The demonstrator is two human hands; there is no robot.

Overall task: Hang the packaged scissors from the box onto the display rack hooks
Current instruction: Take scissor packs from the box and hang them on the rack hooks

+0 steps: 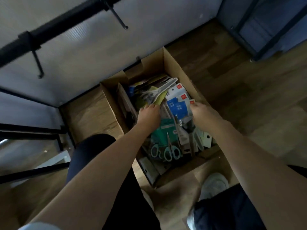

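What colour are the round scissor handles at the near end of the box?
Pale mint green handles, on packaged scissors in the brown cardboard box; head view shows them best.

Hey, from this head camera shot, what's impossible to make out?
- Left hand and right hand fingertips: buried among packages in the brown cardboard box; grip unclear.
- Package print: blurred, too small.
- Black display rack hooks: rail cut off by the frame's top and left edges.
- Box bottom: hidden under packages.
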